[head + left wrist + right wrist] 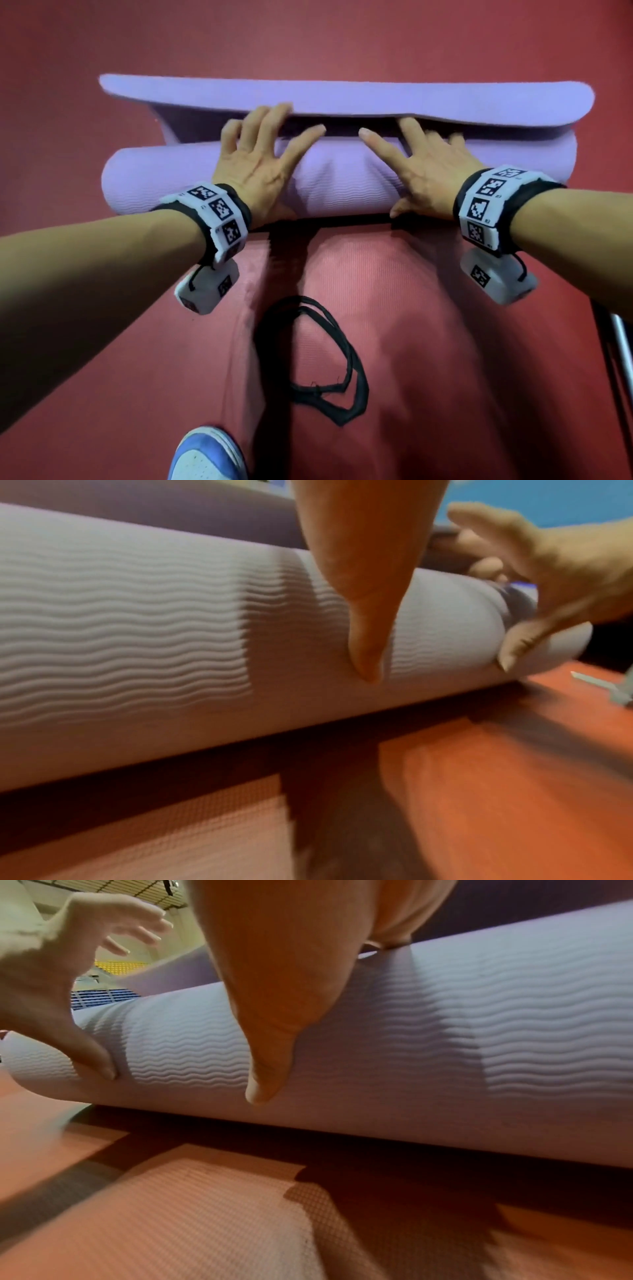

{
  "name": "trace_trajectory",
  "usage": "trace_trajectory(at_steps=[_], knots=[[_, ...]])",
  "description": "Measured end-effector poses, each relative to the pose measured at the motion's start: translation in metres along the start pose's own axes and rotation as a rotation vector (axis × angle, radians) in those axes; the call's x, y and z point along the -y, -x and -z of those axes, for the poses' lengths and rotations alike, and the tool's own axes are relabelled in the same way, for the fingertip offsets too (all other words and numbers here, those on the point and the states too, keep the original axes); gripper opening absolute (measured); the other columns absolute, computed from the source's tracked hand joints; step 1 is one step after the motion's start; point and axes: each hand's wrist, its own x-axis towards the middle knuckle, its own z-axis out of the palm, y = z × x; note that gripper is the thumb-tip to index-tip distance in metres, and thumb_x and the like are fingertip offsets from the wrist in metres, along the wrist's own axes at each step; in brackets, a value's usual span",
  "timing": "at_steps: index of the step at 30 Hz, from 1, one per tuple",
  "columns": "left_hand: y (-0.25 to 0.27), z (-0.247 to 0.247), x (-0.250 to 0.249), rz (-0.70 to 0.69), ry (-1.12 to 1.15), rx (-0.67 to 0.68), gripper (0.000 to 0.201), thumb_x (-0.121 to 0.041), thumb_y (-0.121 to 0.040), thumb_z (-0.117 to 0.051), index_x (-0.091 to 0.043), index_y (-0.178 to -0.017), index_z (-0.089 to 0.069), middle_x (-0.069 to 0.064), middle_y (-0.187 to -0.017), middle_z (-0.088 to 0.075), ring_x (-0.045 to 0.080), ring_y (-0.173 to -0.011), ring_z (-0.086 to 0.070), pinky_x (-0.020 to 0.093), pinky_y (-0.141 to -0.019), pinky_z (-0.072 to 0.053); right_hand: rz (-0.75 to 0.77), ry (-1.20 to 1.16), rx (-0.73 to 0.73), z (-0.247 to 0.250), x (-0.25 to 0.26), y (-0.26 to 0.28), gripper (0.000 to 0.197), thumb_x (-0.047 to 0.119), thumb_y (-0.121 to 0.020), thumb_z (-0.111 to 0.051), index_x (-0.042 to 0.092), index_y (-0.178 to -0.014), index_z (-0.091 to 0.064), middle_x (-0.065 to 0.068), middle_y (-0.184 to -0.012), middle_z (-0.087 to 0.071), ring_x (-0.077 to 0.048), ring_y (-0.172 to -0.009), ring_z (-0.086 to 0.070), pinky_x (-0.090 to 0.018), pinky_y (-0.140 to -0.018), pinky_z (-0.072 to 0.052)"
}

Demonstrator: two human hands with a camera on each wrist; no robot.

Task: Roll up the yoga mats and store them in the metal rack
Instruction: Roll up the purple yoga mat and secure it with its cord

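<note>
A purple yoga mat [342, 185] with a wavy texture lies partly rolled across a red mat [428, 308]. Its free end [342, 97] curves up and over behind the roll. My left hand [270, 161] lies spread on top of the roll left of centre, fingertips reaching into the gap under the free end. My right hand [418, 164] lies the same way right of centre. Both thumbs press the roll's near side, the left thumb [366, 631] and the right thumb [270, 1056]. The roll [130, 647] [462, 1047] fills both wrist views.
A black strap loop [347, 346] lies on the red mat just behind the roll on my side. My blue and white shoe [205, 455] stands at the bottom edge. A metal bar [621, 346] shows at the right edge. Red floor surrounds the mats.
</note>
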Motion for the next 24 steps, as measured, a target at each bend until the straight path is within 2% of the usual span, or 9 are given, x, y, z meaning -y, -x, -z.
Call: trace_trajectory(at_steps=[4,7,9,10,13,15,18,21,24], knots=[[-0.017,0.017,-0.001,0.184,0.066,0.099,0.144,-0.058,-0.047,-0.09,-0.034,-0.155,0.003,0.021,-0.162,0.01,0.038,-0.149,0.006,0.058,-0.113,-0.008,0.002,-0.108,-0.034,0.009,-0.003,-0.005,0.145,0.05,-0.059,-0.088,0.038,-0.143,0.03,-0.017,-0.136,-0.03,-0.039,-0.111,-0.052,-0.066,-0.098,-0.036],[-0.034,0.02,-0.002,0.249,0.117,0.211,0.154,-0.063,-0.042,-0.089,-0.032,-0.154,0.012,0.016,-0.163,0.008,0.033,-0.151,0.006,0.059,-0.114,-0.009,-0.078,-0.345,-0.096,0.02,-0.007,-0.008,0.146,0.05,-0.061,-0.087,0.023,-0.15,0.027,-0.019,-0.13,-0.048,-0.042,-0.098,-0.06,-0.056,-0.094,-0.044],[-0.037,0.019,-0.003,0.244,0.105,0.251,0.155,-0.065,-0.039,-0.089,-0.035,-0.153,0.011,0.013,-0.163,0.005,0.033,-0.151,0.0,0.06,-0.112,-0.013,-0.185,-0.441,-0.188,0.024,-0.01,-0.013,0.132,0.059,-0.068,-0.078,0.016,-0.154,0.014,-0.018,-0.098,-0.06,-0.037,-0.08,-0.06,-0.045,-0.081,-0.048],[-0.038,0.019,-0.004,0.24,0.09,0.252,0.154,-0.065,-0.038,-0.089,-0.037,-0.152,0.011,0.012,-0.163,0.004,0.034,-0.149,-0.003,0.061,-0.11,-0.016,-0.221,-0.437,-0.22,0.022,-0.012,-0.016,0.12,0.061,-0.073,-0.073,0.015,-0.155,0.002,-0.017,-0.093,-0.06,-0.036,-0.082,-0.059,-0.043,-0.081,-0.048],[-0.041,0.022,-0.006,0.251,0.051,0.212,0.149,-0.06,-0.042,-0.091,-0.043,-0.151,0.009,0.011,-0.162,-0.002,0.038,-0.145,-0.012,0.061,-0.107,-0.021,-0.234,-0.419,-0.314,0.012,-0.018,-0.023,0.065,0.052,-0.087,-0.062,0.017,-0.138,-0.041,-0.017,-0.114,-0.066,-0.041,-0.105,-0.06,-0.046,-0.092,-0.047],[-0.046,0.026,-0.002,0.279,0.062,0.168,0.139,-0.052,-0.052,-0.091,-0.042,-0.152,0.006,0.012,-0.161,-0.007,0.036,-0.145,-0.012,0.06,-0.108,-0.02,-0.244,-0.393,-0.372,0.011,-0.018,-0.024,0.04,0.046,-0.094,-0.053,0.02,-0.123,-0.058,-0.017,-0.112,-0.068,-0.042,-0.106,-0.059,-0.045,-0.09,-0.047],[-0.055,0.024,0.004,0.244,0.075,0.145,0.103,-0.038,-0.074,-0.08,-0.035,-0.152,-0.014,0.009,-0.158,-0.025,0.029,-0.145,-0.024,0.057,-0.11,-0.019,-0.239,-0.331,-0.384,0.01,-0.02,-0.022,0.037,0.044,-0.097,-0.048,0.016,-0.113,-0.066,-0.018,-0.103,-0.069,-0.042,-0.099,-0.061,-0.043,-0.083,-0.047],[-0.052,0.014,-0.002,0.125,0.046,0.119,0.054,-0.025,-0.083,-0.063,-0.025,-0.133,-0.043,0.008,-0.126,-0.055,0.03,-0.118,-0.053,0.049,-0.097,-0.031,-0.195,-0.252,-0.369,0.007,-0.025,-0.018,0.036,0.042,-0.097,-0.047,0.015,-0.109,-0.067,-0.019,-0.097,-0.069,-0.042,-0.094,-0.061,-0.04,-0.077,-0.045],[-0.041,0.007,-0.007,0.092,0.013,0.114,0.052,-0.017,-0.086,-0.057,-0.019,-0.136,-0.041,0.013,-0.127,-0.051,0.035,-0.114,-0.053,0.046,-0.085,-0.037,-0.16,-0.174,-0.353,0.005,-0.026,-0.015,0.036,0.044,-0.097,-0.046,0.014,-0.102,-0.066,-0.019,-0.091,-0.068,-0.041,-0.089,-0.062,-0.036,-0.069,-0.038]])
